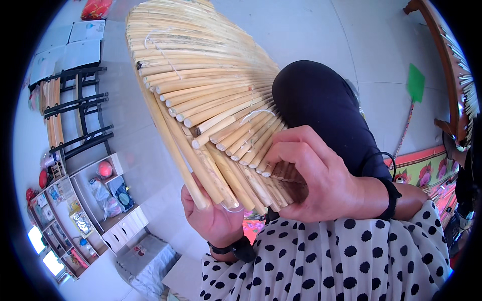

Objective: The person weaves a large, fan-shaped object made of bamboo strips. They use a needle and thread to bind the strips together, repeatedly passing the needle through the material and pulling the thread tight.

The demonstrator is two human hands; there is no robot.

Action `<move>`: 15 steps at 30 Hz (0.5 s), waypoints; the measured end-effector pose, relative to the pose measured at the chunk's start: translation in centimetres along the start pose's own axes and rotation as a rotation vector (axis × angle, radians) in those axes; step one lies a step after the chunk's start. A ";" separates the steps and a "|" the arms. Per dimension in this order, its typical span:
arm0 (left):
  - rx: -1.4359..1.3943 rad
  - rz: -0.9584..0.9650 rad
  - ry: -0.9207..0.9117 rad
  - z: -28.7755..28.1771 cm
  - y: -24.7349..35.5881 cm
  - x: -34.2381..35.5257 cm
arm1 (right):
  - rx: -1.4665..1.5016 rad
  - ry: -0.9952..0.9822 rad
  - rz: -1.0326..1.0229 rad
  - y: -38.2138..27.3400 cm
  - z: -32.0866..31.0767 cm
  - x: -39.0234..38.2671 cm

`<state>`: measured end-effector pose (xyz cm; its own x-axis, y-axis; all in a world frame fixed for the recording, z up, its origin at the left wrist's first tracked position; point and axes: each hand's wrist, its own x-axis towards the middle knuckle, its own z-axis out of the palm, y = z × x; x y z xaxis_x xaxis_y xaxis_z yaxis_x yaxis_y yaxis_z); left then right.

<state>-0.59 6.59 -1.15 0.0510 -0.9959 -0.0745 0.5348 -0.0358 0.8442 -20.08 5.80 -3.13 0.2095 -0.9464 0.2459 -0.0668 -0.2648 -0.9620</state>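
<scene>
A mat of pale reed sticks [201, 65], tied together with thin white string [258, 113], bends across the view from the far left toward my hands. Its cut stick ends face me, and the near end curls over in layers. My left hand [213, 215] supports the lower stick ends at the near left, thumb beside the outermost stick and the other fingers partly hidden behind. Curled round the rolled near edge is my right hand [319, 178], its fingertips pressed on the stick ends. Part of the mat lies against my dark-clothed knee [316, 95].
A green fly swatter [415, 83] is on the tiled floor at right, near a wooden frame [447, 55] and a floral cloth [422, 170]. To the left stand folded black-legged furniture [78, 108], a shelf unit [108, 200] with bags, and a grey-covered block [145, 263].
</scene>
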 end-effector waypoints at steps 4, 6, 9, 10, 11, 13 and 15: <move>0.217 0.047 0.056 -1.2 -0.1 -0.1 | 0.000 -0.004 0.041 -0.1 -0.2 0.0; 0.281 0.057 0.088 -1.4 -0.5 -0.3 | -0.012 -0.026 0.036 0.1 -0.2 0.0; 0.125 -0.024 0.080 -1.6 -0.6 0.0 | -0.015 -0.047 0.008 0.4 -0.3 -0.1; 0.031 -0.069 0.067 -1.6 -0.6 0.1 | -0.014 -0.050 -0.005 0.6 -0.4 -0.3; 0.008 -0.062 0.039 -1.9 -0.8 0.1 | -0.016 -0.057 -0.025 0.8 -0.5 -0.4; -0.036 -0.048 -0.017 -2.6 -1.2 0.0 | -0.018 -0.073 -0.067 1.0 -0.7 -0.6; -0.086 -0.059 -0.036 -2.6 -1.2 0.1 | -0.003 -0.066 -0.109 1.1 -0.8 -0.7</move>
<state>1.01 6.79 -3.53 -0.0121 -0.9947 -0.1020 0.6068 -0.0884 0.7900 -21.11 6.02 -4.27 0.2796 -0.8978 0.3402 -0.0428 -0.3656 -0.9298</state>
